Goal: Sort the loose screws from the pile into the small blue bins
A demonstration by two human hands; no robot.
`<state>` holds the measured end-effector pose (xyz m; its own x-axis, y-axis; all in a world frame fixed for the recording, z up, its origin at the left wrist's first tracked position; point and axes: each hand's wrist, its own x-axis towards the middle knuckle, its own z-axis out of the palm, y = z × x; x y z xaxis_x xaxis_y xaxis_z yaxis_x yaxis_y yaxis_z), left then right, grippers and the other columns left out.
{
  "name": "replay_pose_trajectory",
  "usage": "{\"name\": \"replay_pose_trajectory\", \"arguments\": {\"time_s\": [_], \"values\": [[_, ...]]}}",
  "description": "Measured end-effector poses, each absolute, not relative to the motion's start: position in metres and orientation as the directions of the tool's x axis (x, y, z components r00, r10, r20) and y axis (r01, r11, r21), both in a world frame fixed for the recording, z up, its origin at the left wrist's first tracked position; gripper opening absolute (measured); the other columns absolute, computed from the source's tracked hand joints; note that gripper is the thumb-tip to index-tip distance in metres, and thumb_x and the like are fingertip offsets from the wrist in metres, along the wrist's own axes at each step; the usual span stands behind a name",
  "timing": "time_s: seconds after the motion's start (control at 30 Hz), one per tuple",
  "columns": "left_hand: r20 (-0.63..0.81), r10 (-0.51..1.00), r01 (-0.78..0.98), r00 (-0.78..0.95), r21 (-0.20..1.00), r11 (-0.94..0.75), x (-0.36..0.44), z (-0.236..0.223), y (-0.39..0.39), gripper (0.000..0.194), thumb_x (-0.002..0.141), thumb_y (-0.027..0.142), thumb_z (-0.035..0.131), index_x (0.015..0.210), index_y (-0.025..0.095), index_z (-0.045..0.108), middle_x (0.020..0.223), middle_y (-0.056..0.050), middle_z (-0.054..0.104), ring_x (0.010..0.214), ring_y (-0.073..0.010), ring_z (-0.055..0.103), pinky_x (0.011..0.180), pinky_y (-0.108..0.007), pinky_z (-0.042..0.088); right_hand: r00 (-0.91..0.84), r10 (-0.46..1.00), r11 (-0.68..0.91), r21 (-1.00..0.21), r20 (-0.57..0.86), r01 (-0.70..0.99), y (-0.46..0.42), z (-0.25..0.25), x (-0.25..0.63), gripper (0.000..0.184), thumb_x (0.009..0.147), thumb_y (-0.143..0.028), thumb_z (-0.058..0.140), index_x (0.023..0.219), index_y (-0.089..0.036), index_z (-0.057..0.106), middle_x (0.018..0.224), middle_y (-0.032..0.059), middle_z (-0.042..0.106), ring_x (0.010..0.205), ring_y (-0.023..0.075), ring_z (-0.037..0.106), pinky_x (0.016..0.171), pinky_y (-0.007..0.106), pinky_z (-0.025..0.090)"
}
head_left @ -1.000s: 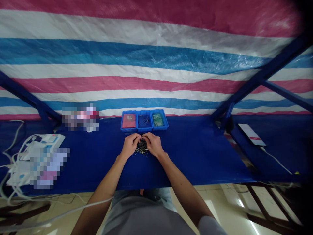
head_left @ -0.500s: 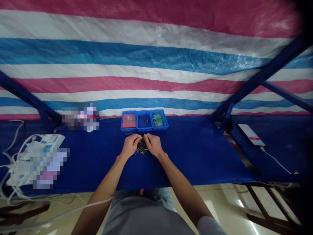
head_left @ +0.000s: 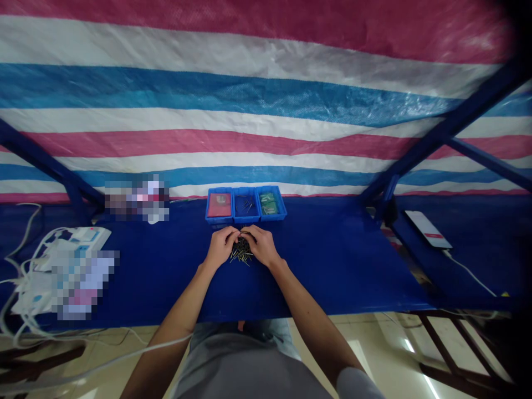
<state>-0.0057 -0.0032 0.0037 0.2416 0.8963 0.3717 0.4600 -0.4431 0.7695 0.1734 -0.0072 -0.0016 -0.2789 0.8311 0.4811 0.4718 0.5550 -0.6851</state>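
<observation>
A pile of screws (head_left: 241, 255), dark with some brassy ones, lies on the blue tabletop between my hands. My left hand (head_left: 222, 244) is at the left of the pile, thumb and forefinger pinched together. From the right, my right hand (head_left: 260, 244) reaches over the far part of the pile, its fingers closed and its tips almost meeting the left ones. Whatever sits between the fingertips is too small to make out. Just beyond the hands stand three joined blue bins: a left bin (head_left: 213, 220) with a pink-red bottom, a middle bin (head_left: 246, 219) holding a few thin screws, and a right bin (head_left: 282, 216) with silvery pieces on green.
On the left lie a white power strip (head_left: 93, 238) and tangled white cables (head_left: 27, 321). A phone (head_left: 428, 228) with a charging cable rests at the right. Blue frame bars (head_left: 419, 141) slope on both sides, with a striped sheet (head_left: 249, 144) behind.
My right hand's fingertips have shifted slightly left, closer to my left fingertips over the pile. My left hand, the bins and the pile look nearly the same.
</observation>
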Motion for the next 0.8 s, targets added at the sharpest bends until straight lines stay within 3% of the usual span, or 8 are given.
{"name": "replay_pose_trajectory", "arguments": {"time_s": [0.37,0.8], "values": [[0.373,0.892,0.449,0.253,0.772,-0.450,-0.0047,0.0035,-0.0032,0.029,0.099,0.031,0.048,0.079,0.018,0.064,0.070,0.000,0.064,0.068,-0.0135,0.060,0.071,-0.024,0.044,-0.270,0.848,0.520,-0.621,0.455,0.586,-0.0071,-0.0042,0.1734,0.031,0.104,-0.034,0.040,0.089,-0.021,0.063,0.083,0.0039,0.066,0.072,0.0141,0.061,0.069,0.023,0.040],[0.375,0.885,0.455,0.277,0.759,-0.465,-0.0049,0.0026,-0.0037,0.031,0.099,0.034,0.047,0.079,0.018,0.064,0.071,-0.001,0.064,0.068,-0.0140,0.060,0.071,-0.025,0.044,-0.235,0.875,0.462,-0.583,0.423,0.668,-0.0051,-0.0076,0.1708,0.052,0.106,-0.044,0.033,0.061,-0.020,0.046,0.053,-0.0018,0.048,0.049,0.0115,0.045,0.057,0.026,0.026]]}}
